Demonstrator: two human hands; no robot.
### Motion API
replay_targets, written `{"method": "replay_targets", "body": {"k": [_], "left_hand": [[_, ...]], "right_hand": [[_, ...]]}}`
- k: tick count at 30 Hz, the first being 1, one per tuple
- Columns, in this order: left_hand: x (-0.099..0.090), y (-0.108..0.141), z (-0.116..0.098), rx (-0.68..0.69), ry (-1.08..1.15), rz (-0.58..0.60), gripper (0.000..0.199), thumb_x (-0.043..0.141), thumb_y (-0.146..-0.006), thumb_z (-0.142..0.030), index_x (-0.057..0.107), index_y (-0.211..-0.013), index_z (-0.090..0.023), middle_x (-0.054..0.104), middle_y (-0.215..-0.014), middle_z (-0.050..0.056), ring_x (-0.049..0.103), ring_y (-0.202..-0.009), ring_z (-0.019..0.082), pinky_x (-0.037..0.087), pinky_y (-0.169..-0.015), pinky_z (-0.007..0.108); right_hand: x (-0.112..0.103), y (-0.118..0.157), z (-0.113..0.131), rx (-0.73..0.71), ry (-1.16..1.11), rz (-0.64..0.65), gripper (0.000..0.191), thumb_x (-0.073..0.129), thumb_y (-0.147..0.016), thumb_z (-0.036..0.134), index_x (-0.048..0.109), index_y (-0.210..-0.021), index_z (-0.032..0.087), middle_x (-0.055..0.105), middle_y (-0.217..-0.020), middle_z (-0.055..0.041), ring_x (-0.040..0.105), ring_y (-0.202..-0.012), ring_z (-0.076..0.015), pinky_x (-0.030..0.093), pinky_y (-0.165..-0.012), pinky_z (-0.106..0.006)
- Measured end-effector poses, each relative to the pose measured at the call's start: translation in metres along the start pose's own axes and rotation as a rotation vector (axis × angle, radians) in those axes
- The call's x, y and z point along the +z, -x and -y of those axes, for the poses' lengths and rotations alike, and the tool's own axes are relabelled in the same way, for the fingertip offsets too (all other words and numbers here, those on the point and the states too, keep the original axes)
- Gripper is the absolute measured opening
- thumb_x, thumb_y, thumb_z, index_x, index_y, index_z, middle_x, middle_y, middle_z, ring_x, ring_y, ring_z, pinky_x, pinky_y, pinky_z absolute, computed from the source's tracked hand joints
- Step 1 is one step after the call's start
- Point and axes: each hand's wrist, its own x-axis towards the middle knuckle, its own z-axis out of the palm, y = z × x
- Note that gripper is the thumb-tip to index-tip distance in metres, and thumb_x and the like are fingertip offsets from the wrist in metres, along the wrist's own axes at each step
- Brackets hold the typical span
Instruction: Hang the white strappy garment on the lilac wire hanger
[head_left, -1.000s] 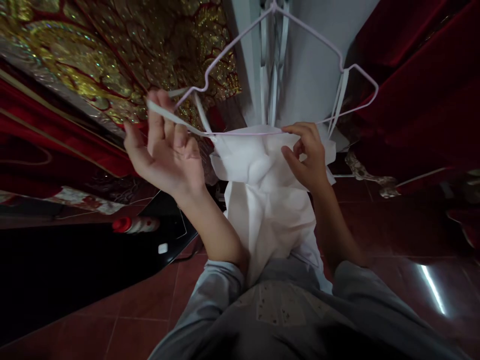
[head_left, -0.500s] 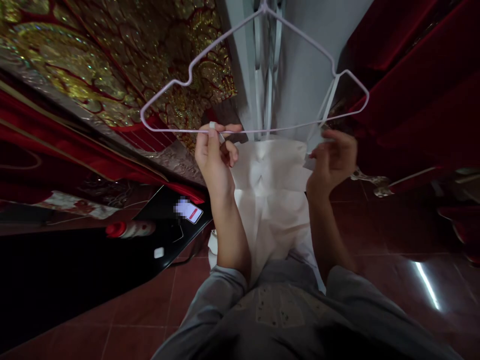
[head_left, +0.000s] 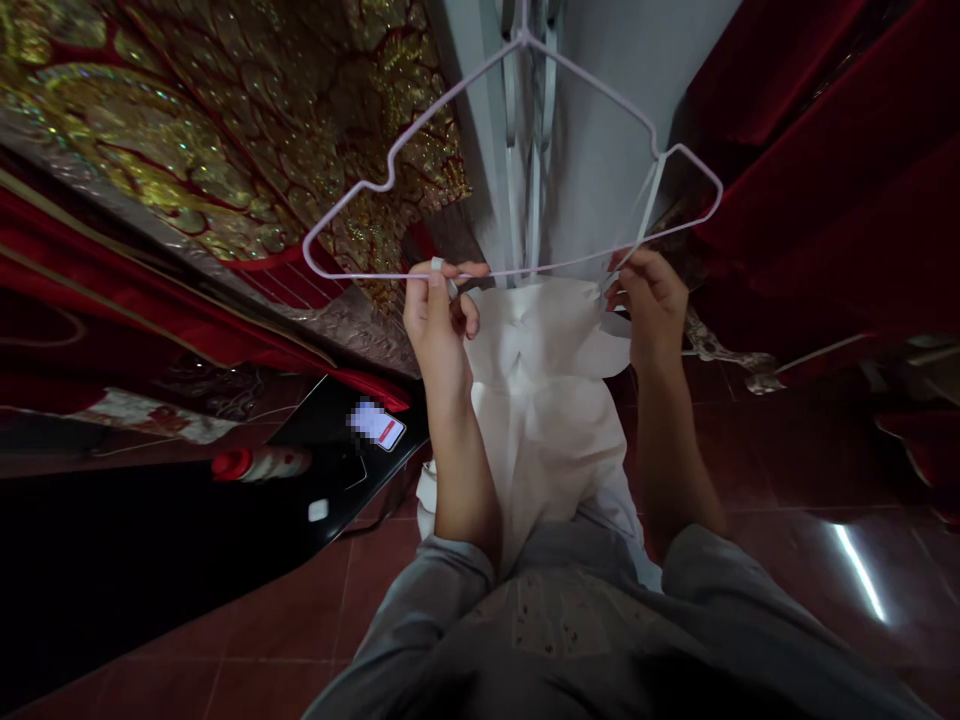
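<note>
A pale lilac clothes hanger (head_left: 457, 92) hangs in front of me, its top running out of the picture. My left hand (head_left: 442, 325) is closed at its lower bar, thumb and fingers pinching the bar; a white band shows at the fingers. A thin white strap (head_left: 649, 200) loops over the hanger's right notch and runs down past the bar. The strap's lower part is in the closed fingers of my right hand (head_left: 651, 300). Below the bar hangs a white garment (head_left: 540, 400), its upper edge between my hands and its lower part reaching my shirt.
Gold-sequined red garments (head_left: 247, 130) hang on the left, and dark red cloth (head_left: 840, 200) on the right. A black table (head_left: 150, 560) at left bears a lit phone (head_left: 381, 425), a red-capped bottle (head_left: 262, 462) and a small white case (head_left: 318, 510).
My right hand has moved left and slightly up, closer to the garment. The hanger's left end has shifted right and down, and its right end a little left.
</note>
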Motion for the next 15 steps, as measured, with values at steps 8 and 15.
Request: {"method": "replay_targets", "body": {"k": [8,15], "left_hand": [[-0.002,-0.001,0.005,-0.002,-0.022,-0.018,0.029,0.073,-0.103,-0.048,0.060,-0.089,-0.027,0.077,-0.091,0.003,0.034,-0.046,0.012,0.024,-0.046,0.031],[-0.004,-0.001,0.007,-0.036,-0.013,0.002,0.033,0.075,-0.103,-0.050,0.062,-0.087,-0.025,0.078,-0.091,0.003,0.029,-0.044,0.009,0.023,-0.044,0.029]], "right_hand": [[0.004,0.002,0.038,-0.175,0.106,0.049,0.021,0.068,-0.097,0.042,0.083,-0.111,0.036,0.082,-0.096,-0.0012,0.059,-0.064,-0.0173,0.051,-0.060,-0.039],[-0.016,-0.065,0.059,-0.502,0.297,-0.070,0.061,0.075,-0.096,0.030,0.061,-0.154,0.040,0.063,-0.164,0.0008,0.056,-0.074,-0.0134,0.044,-0.063,-0.035]]}}
